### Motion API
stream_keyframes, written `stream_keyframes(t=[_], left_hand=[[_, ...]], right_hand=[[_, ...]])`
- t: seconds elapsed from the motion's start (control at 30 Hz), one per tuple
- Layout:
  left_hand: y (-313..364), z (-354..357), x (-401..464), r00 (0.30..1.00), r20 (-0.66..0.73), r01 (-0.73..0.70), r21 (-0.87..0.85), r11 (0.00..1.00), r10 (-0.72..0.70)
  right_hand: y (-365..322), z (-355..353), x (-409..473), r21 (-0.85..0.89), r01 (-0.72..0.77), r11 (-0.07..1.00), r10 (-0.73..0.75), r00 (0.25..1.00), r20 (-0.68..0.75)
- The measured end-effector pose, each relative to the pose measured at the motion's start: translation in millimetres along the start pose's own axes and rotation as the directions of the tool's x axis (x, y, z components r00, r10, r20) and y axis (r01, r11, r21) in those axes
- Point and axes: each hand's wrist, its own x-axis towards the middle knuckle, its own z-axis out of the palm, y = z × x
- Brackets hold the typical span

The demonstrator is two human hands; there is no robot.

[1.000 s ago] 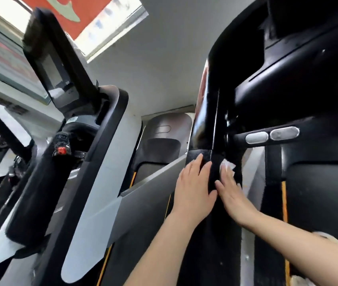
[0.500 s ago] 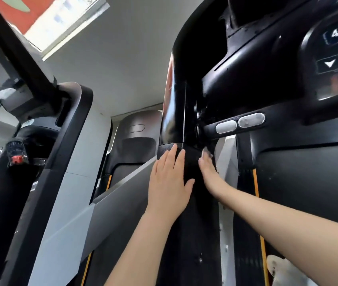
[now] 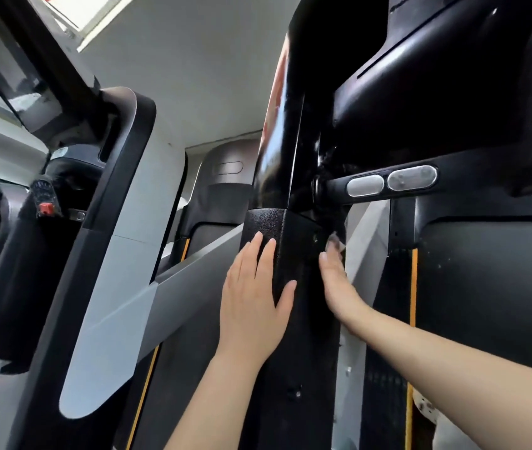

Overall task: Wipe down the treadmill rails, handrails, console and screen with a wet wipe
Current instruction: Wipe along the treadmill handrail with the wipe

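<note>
We see black upright post dead centre, flanked by both hands: left hand flat on left face, right hand pressed on right face with wet wipe at fingertips. Above right hand, handrail with two silver pads juts out, capping upward room. Right of that hand, pale grey panel stands near, leaving narrow slot. Left of post, open gap runs to neighbouring treadmill's white-and-black upright.
</note>
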Motion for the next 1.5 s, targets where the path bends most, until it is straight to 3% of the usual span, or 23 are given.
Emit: stream_keyframes(t=[0.07, 0.13, 0.2, 0.27, 0.3, 0.33, 0.43, 0.5, 0.57, 0.63, 0.73, 0.8, 0.87, 0.97, 1.1, 1.17, 1.2, 1.27, 1.33, 1.43, 1.5], left_hand=[[-1.8, 3.3, -0.7, 1.000, -0.014, -0.009, -0.017, 1.000, 0.009], [-1.2, 6.0, -0.7, 0.999, -0.041, -0.007, -0.038, 0.999, 0.006], [0.0, 7.6, 0.1, 0.998, -0.066, -0.002, -0.043, 0.999, -0.001], [0.8, 8.3, 0.1, 0.996, -0.087, 0.006, -0.053, 0.999, -0.011], [0.6, 8.6, 0.1, 0.995, -0.100, 0.006, -0.066, 0.998, -0.012], [0.4, 8.7, 0.3, 0.994, -0.111, 0.001, -0.077, 0.997, -0.009], [-0.3, 8.5, 0.9, 0.993, -0.115, -0.009, -0.078, 0.997, -0.001], [-0.6, 8.8, 0.4, 0.994, -0.105, -0.009, -0.079, 0.997, 0.001], [-1.5, 8.0, -0.4, 0.995, -0.095, -0.011, -0.091, 0.996, 0.002], [-2.6, 7.5, -0.5, 0.996, -0.093, -0.022, -0.090, 0.996, 0.014], [-1.5, 7.8, 0.5, 0.995, -0.094, -0.031, -0.088, 0.996, 0.023], [-1.1, 8.0, 0.4, 0.995, -0.098, -0.021, -0.091, 0.996, 0.012], [-1.8, 8.3, 0.5, 0.995, -0.102, -0.019, -0.109, 0.994, 0.008], [-3.3, 9.2, 0.3, 0.994, -0.111, -0.029, -0.138, 0.990, 0.013], [-2.9, 9.4, 0.2, 0.995, -0.100, -0.025, -0.135, 0.991, 0.012], [-2.3, 9.3, -0.1, 0.995, -0.099, -0.027, -0.123, 0.992, 0.015], [-2.1, 9.3, -0.1, 0.995, -0.098, -0.027, -0.118, 0.993, 0.015], [-1.8, 9.1, -0.4, 0.995, -0.097, -0.025, -0.114, 0.993, 0.014], [-1.6, 9.4, -0.8, 0.994, -0.104, -0.030, -0.121, 0.992, 0.017], [-2.0, 10.3, -0.4, 0.994, -0.111, -0.034, -0.124, 0.992, 0.020], [-2.8, 11.2, -0.5, 0.994, -0.111, -0.034, -0.120, 0.992, 0.021]], right_hand=[[-6.8, 11.2, -27.4, -0.196, 0.212, 0.957, -0.194, 0.975, 0.107], [-2.6, 11.2, -34.1, -0.284, 0.311, 0.907, -0.272, 0.947, 0.170], [5.4, 2.7, -11.9, -0.239, 0.174, 0.955, -0.153, 0.983, 0.102], [17.0, -6.9, 17.4, -0.075, -0.163, 0.984, 0.162, 0.986, -0.027], [20.7, -8.2, 23.5, -0.047, -0.257, 0.965, 0.254, 0.966, -0.050], [20.4, -5.4, 22.0, -0.075, -0.253, 0.964, 0.250, 0.967, -0.052], [2.7, 9.2, -14.6, -0.096, 0.066, 0.993, -0.064, 0.998, 0.021], [-8.4, 15.9, -42.9, -0.182, 0.344, 0.921, -0.315, 0.934, 0.169], [-10.4, 14.7, -47.3, -0.275, 0.499, 0.822, -0.438, 0.862, 0.253], [-7.6, 11.4, -27.6, -0.319, 0.495, 0.808, -0.445, 0.868, 0.220], [-7.4, 6.4, 3.5, -0.199, 0.194, 0.961, -0.201, 0.980, -0.014], [-6.1, 6.2, 2.9, -0.112, 0.085, 0.990, -0.091, 0.994, -0.056], [-7.7, 12.6, -16.1, -0.145, 0.193, 0.971, -0.193, 0.981, 0.013], [-17.7, 19.1, -28.0, -0.285, 0.439, 0.852, -0.423, 0.898, 0.119], [-24.5, 8.8, 3.2, -0.442, 0.541, 0.715, -0.554, 0.825, 0.114], [-4.3, 7.0, 13.1, -0.420, 0.472, 0.775, -0.504, 0.863, 0.039], [9.0, 5.6, 14.1, -0.344, 0.378, 0.860, -0.408, 0.913, -0.018], [37.9, 0.4, 13.6, -0.016, 0.081, 0.997, -0.082, 0.991, -0.106], [55.7, 1.4, 10.8, 0.246, -0.125, 0.961, 0.158, 0.981, -0.116], [44.2, 14.7, 2.8, 0.235, -0.135, 0.963, 0.163, 0.981, -0.102], [35.0, 22.0, 0.9, 0.113, 0.005, 0.994, 0.007, 0.994, -0.112]])
